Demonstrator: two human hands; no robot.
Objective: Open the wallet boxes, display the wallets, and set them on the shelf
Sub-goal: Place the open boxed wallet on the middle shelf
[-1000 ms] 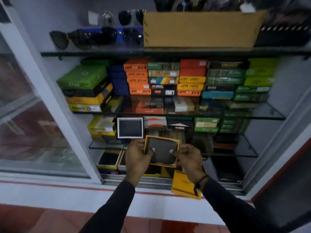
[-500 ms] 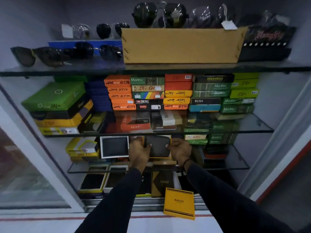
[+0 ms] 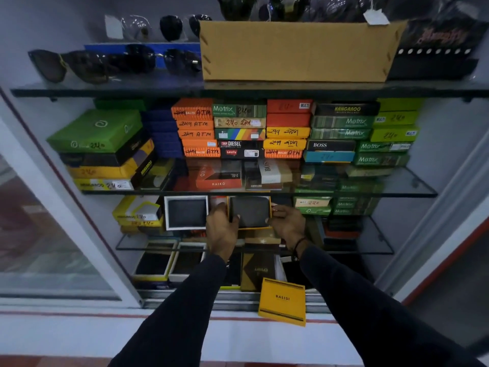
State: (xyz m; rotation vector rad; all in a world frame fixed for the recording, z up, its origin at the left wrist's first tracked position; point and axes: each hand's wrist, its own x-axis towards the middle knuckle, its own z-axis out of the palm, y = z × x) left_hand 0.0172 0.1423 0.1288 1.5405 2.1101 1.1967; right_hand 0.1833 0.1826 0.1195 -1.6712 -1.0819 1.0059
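Note:
An open yellow-rimmed wallet box (image 3: 250, 212) with a dark wallet in it stands tilted upright on the lower glass shelf (image 3: 137, 243). My left hand (image 3: 221, 229) grips its left side and my right hand (image 3: 287, 224) grips its right side. Just to its left stands a white-rimmed open box (image 3: 186, 212) showing a dark wallet. The yellow BALISI lid (image 3: 282, 301) lies on the cabinet's front sill, below my right arm.
Stacks of closed wallet boxes (image 3: 239, 128) fill the middle glass shelf. More open boxes (image 3: 154, 263) lie on the bottom level. A cardboard box (image 3: 296, 50) and sunglasses (image 3: 87, 63) sit on the top shelf. A sliding glass door frame (image 3: 66, 207) stands at the left.
Both hands carried the yellow-rimmed box up and forward from in front of the cabinet onto the lower shelf, beside the white-rimmed box. My head moved closer.

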